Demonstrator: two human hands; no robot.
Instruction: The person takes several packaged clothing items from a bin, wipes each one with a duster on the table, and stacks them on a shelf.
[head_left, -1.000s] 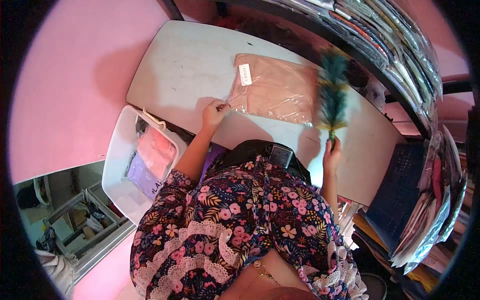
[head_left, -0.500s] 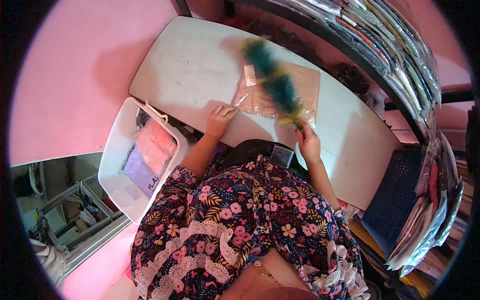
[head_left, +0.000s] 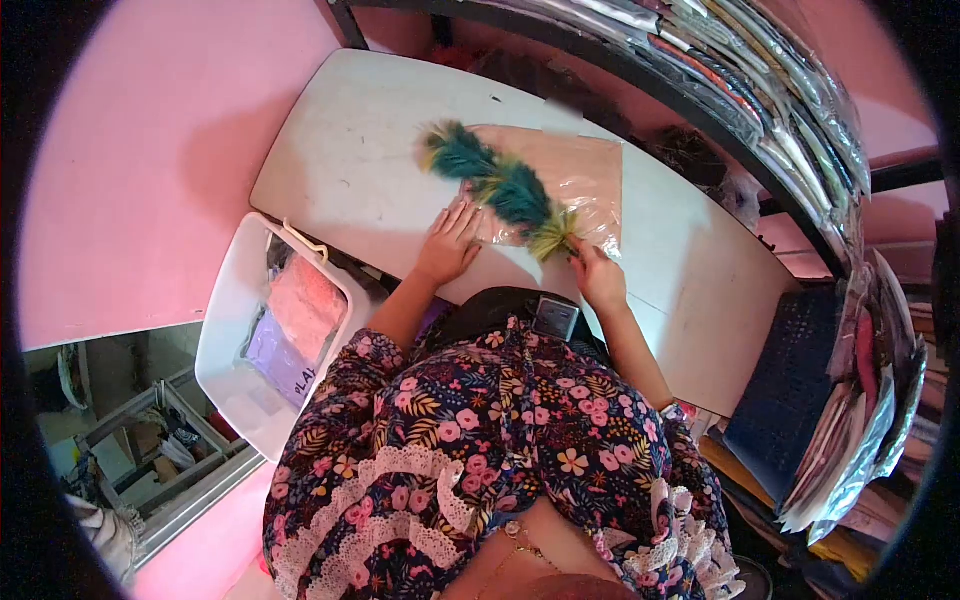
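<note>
Holding duster (head_left: 500,185) over garment bag (head_left: 590,170) | white table (head_left: 350,170) | pink wall (head_left: 150,150) | shelves (head_left: 760,90)

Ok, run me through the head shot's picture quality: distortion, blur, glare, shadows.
Head view: strong fisheye, black corners, the table edge bowed; the feather duster in the right hand fairly sharp; glare patches on the plastic bag beneath it; a soft shadow on the table beside the flat left hand.

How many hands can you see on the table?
2. The left hand lies flat on the white table at the clear packet's edge. The right hand grips the handle end of the teal feather duster lying across that packet. No others show.
</note>
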